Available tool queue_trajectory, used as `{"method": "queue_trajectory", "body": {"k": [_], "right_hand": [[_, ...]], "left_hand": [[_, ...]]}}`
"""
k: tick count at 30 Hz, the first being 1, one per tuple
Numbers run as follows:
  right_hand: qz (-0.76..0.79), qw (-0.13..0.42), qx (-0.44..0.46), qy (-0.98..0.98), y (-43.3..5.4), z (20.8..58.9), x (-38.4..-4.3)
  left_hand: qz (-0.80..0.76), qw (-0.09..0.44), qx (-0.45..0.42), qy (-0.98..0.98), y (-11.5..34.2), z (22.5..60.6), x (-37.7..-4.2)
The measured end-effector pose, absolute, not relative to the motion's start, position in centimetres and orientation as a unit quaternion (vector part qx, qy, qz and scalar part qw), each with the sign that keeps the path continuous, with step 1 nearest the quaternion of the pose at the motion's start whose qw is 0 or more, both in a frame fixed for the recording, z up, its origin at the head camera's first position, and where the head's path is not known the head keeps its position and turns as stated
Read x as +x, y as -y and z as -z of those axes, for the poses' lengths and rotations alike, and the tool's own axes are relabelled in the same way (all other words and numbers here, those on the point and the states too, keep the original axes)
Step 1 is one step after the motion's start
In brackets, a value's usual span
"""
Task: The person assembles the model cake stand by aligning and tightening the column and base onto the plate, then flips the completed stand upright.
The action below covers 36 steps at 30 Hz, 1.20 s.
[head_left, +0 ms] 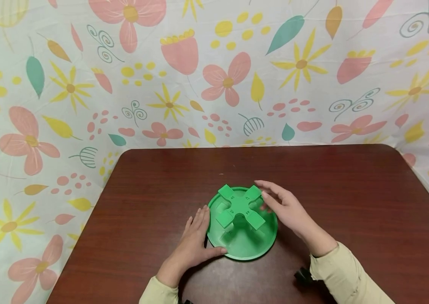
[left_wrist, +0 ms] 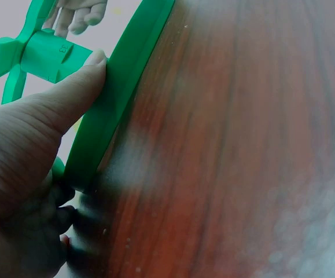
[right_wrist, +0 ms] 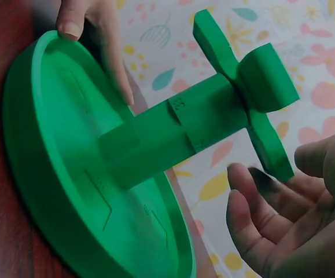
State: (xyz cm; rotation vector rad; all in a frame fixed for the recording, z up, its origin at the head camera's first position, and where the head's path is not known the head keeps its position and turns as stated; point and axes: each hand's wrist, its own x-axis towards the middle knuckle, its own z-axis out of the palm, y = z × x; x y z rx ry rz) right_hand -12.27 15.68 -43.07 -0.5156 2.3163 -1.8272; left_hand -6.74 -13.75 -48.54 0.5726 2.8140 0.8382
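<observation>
A green round dish (head_left: 250,250) with a raised rim stands on the table. From its middle rises a green post (right_wrist: 179,124), showing a seam and small raised marks. A numbered, cross-shaped green piece (head_left: 239,204) tops the post. My left hand (head_left: 194,244) rests at the dish's left edge, fingers extended along the rim and thumb on the front rim. On the other side, my right hand (head_left: 287,210) is beside the cross's far right arm, fingers loosely bent. In the right wrist view, thumb and fingers are near an arm's tip; whether they touch it I cannot tell.
The dark brown table (head_left: 142,190) extends around the dish. Behind it hangs a white cloth (head_left: 184,84) printed with flowers and leaves. A small black object (head_left: 303,275) is by the right sleeve, partly covered.
</observation>
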Motion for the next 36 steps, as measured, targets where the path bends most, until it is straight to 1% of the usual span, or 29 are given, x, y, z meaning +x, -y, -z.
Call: {"method": "queue_trajectory", "body": {"k": [3, 6, 15, 20, 26, 31, 36], "right_hand": [[0.604, 0.099, -0.177, -0.771, -15.4, 43.0, -12.6], [0.598, 0.099, -0.176, -0.776, -15.4, 43.0, -12.6], [0.582, 0.068, -0.194, -0.787, -16.8, 43.2, -10.8], [0.57, 0.058, -0.181, -0.799, -17.1, 43.3, -9.7], [0.555, 0.031, -0.169, -0.814, -16.5, 43.6, -8.4], [0.546, 0.001, -0.182, -0.818, -15.5, 43.6, -7.5], [0.541, -0.016, -0.196, -0.817, -14.8, 43.6, -7.0]], "left_hand": [[-0.279, 0.074, 0.193, -0.938, 13.7, 48.6, -6.7], [-0.278, 0.074, 0.193, -0.938, 13.5, 48.5, -6.7], [-0.284, 0.078, 0.192, -0.936, 13.6, 48.4, -6.7], [-0.282, 0.077, 0.191, -0.937, 13.7, 48.4, -6.8], [-0.278, 0.071, 0.191, -0.939, 13.8, 48.3, -6.8], [-0.276, 0.073, 0.19, -0.939, 13.8, 48.4, -6.8], [-0.277, 0.074, 0.191, -0.939, 13.8, 48.4, -6.7]]}}
